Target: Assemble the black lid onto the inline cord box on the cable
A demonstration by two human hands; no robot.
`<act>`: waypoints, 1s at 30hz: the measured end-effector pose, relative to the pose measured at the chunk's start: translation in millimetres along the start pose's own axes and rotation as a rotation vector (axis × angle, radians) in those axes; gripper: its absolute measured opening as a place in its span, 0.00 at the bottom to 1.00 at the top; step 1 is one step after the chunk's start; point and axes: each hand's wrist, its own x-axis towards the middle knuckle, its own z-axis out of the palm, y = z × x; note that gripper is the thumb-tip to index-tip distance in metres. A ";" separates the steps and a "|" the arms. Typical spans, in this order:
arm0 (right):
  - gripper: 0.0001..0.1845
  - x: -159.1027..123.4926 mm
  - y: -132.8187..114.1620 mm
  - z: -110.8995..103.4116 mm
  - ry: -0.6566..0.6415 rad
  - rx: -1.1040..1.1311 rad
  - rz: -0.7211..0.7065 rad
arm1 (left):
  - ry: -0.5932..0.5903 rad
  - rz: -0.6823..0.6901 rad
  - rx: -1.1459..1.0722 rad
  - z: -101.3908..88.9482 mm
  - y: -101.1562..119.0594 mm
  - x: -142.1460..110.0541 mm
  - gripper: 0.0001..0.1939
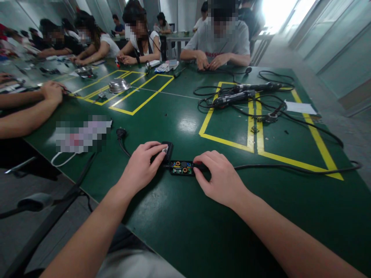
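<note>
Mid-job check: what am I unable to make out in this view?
Head view: whether the cable joins the case; the right hand covers that end.
Head view: part of the black cover, under the left hand.
Head view: markings on the circuit board, too small.
Head view: the pale thing at left, blurred into blocks.

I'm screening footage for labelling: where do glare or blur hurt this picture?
Head view: upper-right window washed out white; same view: pale glare on the green table; same view: background people soft; same view: circuit board fairly clear, its smallest parts unreadable.
</note>
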 end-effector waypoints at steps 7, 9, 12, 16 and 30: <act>0.07 1.2 0.1 -1.2 -0.036 0.018 0.026 | 0.028 -0.124 0.089 -0.9 2.6 0.8 0.15; 0.07 1.4 -0.2 -1.1 -0.037 0.023 0.028 | 0.047 -0.170 0.107 -3.0 -0.6 0.6 0.12; 0.08 1.1 -0.5 -1.7 -0.030 0.035 0.027 | 0.088 -0.144 0.080 -6.4 -2.7 -1.9 0.10; 0.17 -0.6 -0.5 -3.5 -0.012 0.076 0.060 | 0.124 0.136 -0.126 -9.4 5.0 -8.3 0.15; 0.14 -0.7 0.7 2.0 -0.050 -0.012 0.021 | -0.164 0.499 -0.101 6.7 20.1 -9.2 0.17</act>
